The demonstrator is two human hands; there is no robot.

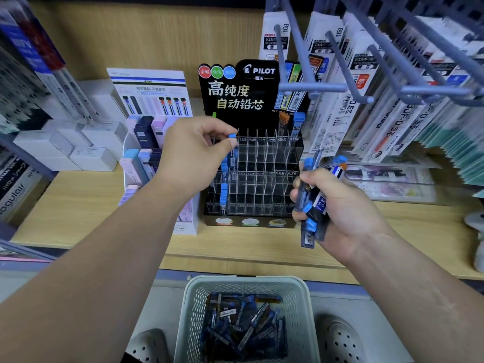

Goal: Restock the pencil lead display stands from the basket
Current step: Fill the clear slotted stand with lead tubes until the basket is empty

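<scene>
My left hand pinches a blue-capped lead tube over the top-left slots of the acrylic display stand, which has tubes in its left column and top right. The tube could snag a divider, and the fanned bundle clutched in my right hand might slip. The basket below holds many more.

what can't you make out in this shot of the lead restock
Head view only.
- Slot the lead case enters: hidden by the left hand.
- How many cases the right hand grips: they overlap, fingers cover some.
- Lowest-row labels on the stand: too small, blurred.
- Basket near side: cut off by the bottom edge.
</scene>
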